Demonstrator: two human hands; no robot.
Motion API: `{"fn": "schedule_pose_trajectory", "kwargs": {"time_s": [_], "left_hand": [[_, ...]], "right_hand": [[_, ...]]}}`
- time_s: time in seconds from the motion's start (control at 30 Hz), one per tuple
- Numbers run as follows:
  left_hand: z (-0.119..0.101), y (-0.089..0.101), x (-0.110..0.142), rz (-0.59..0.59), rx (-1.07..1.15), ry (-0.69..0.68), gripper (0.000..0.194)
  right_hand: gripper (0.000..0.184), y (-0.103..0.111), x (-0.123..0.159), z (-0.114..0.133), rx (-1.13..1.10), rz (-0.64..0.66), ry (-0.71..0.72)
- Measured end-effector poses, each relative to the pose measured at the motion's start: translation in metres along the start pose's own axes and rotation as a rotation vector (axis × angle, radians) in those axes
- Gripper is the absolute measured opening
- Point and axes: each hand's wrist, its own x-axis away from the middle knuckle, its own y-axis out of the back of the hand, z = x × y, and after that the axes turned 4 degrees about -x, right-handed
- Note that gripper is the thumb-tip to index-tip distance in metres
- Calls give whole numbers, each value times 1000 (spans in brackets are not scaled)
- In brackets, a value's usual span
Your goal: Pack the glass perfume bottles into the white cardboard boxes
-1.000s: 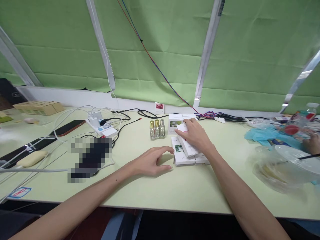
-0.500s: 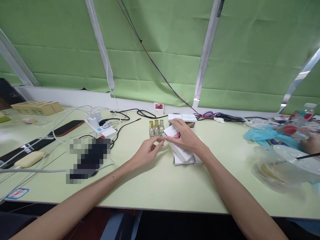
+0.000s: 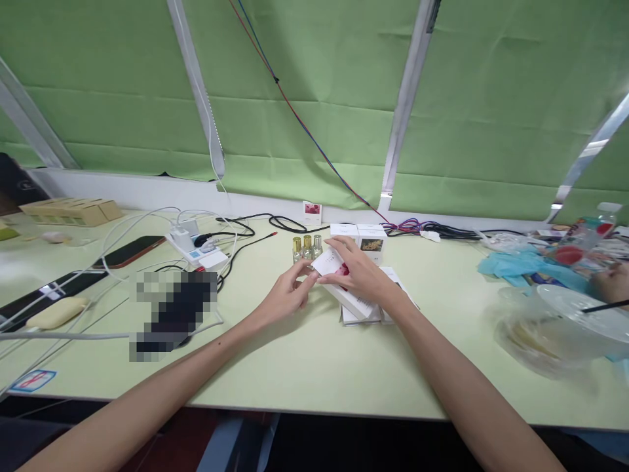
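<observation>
A small white carton (image 3: 328, 263) with a pink flower picture is held tilted above the table. My right hand (image 3: 361, 272) is wrapped round its right side, thumb in front and fingers over the top. At the carton's left end my left hand (image 3: 289, 290) pinches the corner with thumb and forefinger. Just behind the left fingers stand three small glass bottles (image 3: 307, 246), two gold-capped and one silver-capped. Beneath the right hand lie several more white cartons (image 3: 361, 318), partly hidden. Two upright white cartons (image 3: 372, 244) are behind it.
A small flower card (image 3: 312, 211) leans on the back ledge. Left are a power strip (image 3: 196, 249), cables, a phone (image 3: 132, 251) and a cardboard box (image 3: 73, 211). Right are a clear lidded bowl (image 3: 555, 328), a blue cloth (image 3: 515, 265) and another person's hand (image 3: 612, 285).
The carton has shifted slightly left in my right hand. My left hand has moved up to the carton's left end and now pinches it.
</observation>
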Motion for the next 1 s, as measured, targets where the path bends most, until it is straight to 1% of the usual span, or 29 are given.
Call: {"fn": "schedule_pose_trajectory", "kwargs": {"time_s": [0.17,0.3,0.4,0.53,0.67,0.8,0.87,1.0], "left_hand": [[4,0,-3,12,29,-22,39],[2,1,-3,25,54,-18,36],[0,2,-2,59,57,2,32],[2,3,-4,83,75,29,34],[3,3,-6,57,139,68,36],[-2,3,-7,9,239,126,38],[-3,3,-7,-22,275,154,39],[-4,4,-7,-72,305,187,39]], "right_hand": [[68,-1,0,-1,40,-2,8],[65,-2,0,-1,78,-6,31],[62,-2,0,1,112,-46,29],[56,1,0,3,167,-125,-7],[42,4,-2,0,217,-207,-66],[35,7,-3,-7,262,-265,-64],[33,9,-2,-11,274,-267,-52],[32,12,-1,-15,305,-225,-54]]}}
